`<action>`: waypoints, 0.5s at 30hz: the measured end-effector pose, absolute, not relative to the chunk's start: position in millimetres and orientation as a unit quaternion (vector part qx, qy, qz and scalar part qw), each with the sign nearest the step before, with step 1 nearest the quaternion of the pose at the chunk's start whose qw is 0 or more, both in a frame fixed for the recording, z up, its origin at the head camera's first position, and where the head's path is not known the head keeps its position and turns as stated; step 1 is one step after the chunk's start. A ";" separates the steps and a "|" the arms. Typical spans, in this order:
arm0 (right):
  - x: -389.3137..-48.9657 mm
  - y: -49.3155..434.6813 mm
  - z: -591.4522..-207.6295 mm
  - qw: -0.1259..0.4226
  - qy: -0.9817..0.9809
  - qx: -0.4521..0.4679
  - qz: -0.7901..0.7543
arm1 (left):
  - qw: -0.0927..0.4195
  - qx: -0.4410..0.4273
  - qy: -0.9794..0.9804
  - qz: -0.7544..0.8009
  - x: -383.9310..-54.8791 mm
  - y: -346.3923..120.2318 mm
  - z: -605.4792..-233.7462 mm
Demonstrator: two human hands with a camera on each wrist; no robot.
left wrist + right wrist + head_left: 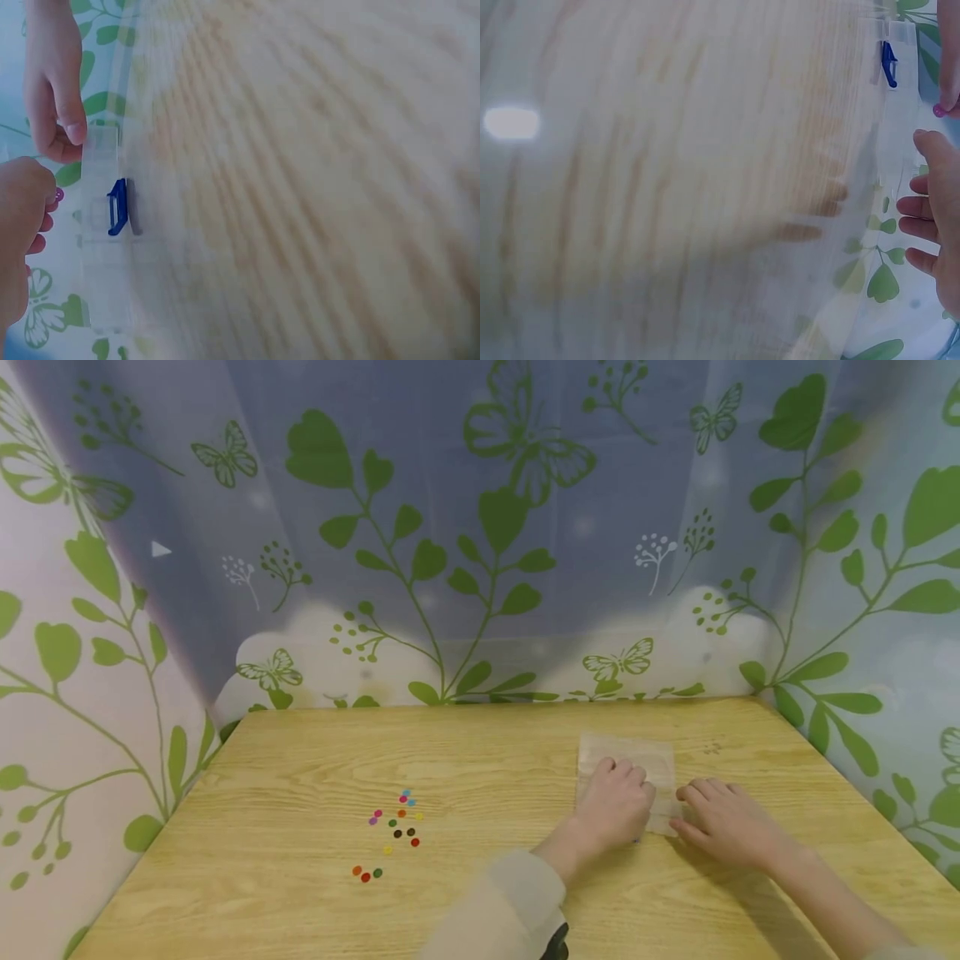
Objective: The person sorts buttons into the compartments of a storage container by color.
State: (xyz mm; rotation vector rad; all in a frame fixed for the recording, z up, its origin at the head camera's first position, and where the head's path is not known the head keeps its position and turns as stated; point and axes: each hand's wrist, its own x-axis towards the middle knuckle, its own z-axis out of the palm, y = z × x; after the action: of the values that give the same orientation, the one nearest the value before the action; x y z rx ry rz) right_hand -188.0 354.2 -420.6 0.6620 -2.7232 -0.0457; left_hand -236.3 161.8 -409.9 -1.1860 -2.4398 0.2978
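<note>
A clear plastic box (626, 747) with a blue latch (118, 207) on its front stands on the right half of the table. My left hand (617, 797) is over the box, its fingers curled and pinching a small magenta button (59, 194). Most of that button is hidden by the fingertips. To the right of the box is my right hand (727, 822), with loosely bent, spread fingers close to the box's side. It holds nothing. In the right wrist view, the right thumb points toward the pinched button (939, 110).
Several small coloured buttons (401, 813) lie scattered on the wooden table (262, 777), left of the middle. A few small pale bits (712, 748) lie behind the right hand. A curtain (420, 485) printed with leaves and butterflies encloses the table's back and sides.
</note>
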 end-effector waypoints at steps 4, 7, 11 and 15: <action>-188.6 352.6 -419.9 0.162 -0.961 0.225 -0.012 | 0.212 -0.425 -0.874 0.104 -233.8 165.0 -411.0; -188.8 351.7 -419.3 0.157 -0.963 0.221 -0.007 | 0.221 -0.422 -0.873 0.101 -232.3 167.7 -411.9; -188.5 351.1 -418.8 0.156 -0.963 0.220 -0.003 | 0.228 -0.419 -0.873 0.100 -230.7 171.5 -413.4; -187.8 351.7 -418.7 0.160 -0.962 0.221 -0.002 | 0.213 -0.424 -0.874 0.108 -228.7 175.9 -414.7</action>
State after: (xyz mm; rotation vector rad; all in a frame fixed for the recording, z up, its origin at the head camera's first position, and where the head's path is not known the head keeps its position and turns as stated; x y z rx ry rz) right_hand -187.8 351.7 -418.7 0.6315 -2.7491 -0.0050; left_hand -228.7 175.9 -414.7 -1.1764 -2.4245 0.2988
